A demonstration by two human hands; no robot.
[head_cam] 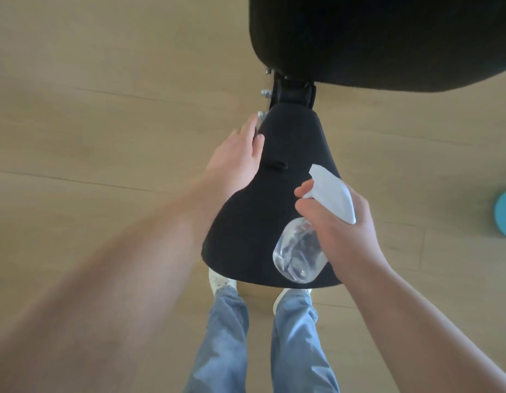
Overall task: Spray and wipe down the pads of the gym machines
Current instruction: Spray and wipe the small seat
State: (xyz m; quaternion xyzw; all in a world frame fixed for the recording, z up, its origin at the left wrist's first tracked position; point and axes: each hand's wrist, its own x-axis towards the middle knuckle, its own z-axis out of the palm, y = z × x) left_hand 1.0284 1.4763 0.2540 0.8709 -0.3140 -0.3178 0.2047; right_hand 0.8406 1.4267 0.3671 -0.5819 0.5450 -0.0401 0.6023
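Note:
A black seat pad of a gym machine fills the centre, wide near me and narrow toward the bracket. A larger black back pad hangs above it at the top right. My right hand grips a clear spray bottle with a white trigger head, held over the seat pad's right side, nozzle pointing away from me. My left hand lies with straight fingers along the pad's left edge near its narrow end. No cloth is visible.
A metal bracket with bolts joins the two pads. Light wooden floor surrounds the machine. A round blue object sits at the right edge. My legs in jeans and white shoes stand just behind the seat pad.

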